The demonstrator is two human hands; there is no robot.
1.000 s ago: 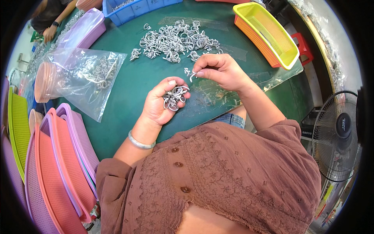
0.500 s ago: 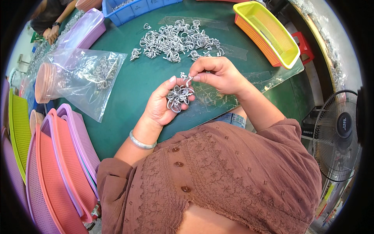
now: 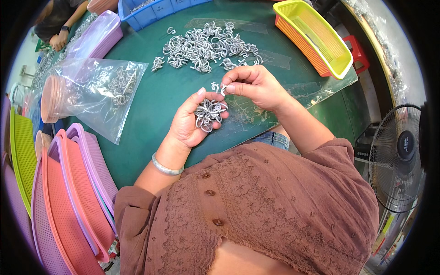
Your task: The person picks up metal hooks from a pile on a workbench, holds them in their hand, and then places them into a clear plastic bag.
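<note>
From my position facing the bench, I am seeing the left hand [image 3: 183,123] being held palm-up and half-closed: its fingers are curling around a cluster of grey ring-shaped pieces [image 3: 210,113], its thumb is extending alongside, and a pale bangle [image 3: 167,167] is encircling its wrist. The right hand [image 3: 256,87] is poising just beyond and to the right of the cluster; its thumb and forefinger are closing together on a small grey curved piece [image 3: 223,90]. Another small grey part [image 3: 214,86] is showing immediately to the left; whether the two are joined, I cannot tell.

A loose pile of grey rings [image 3: 206,46] is lying beyond both hands on the green tabletop [image 3: 151,114]. To the left, a clear plastic bag [image 3: 91,117] is containing similar pieces. At the far right, a yellow-green basket [image 3: 321,41] is sitting inside an orange basket [image 3: 300,46]. A blue crate [image 3: 162,11] is standing toward the far edge.
</note>
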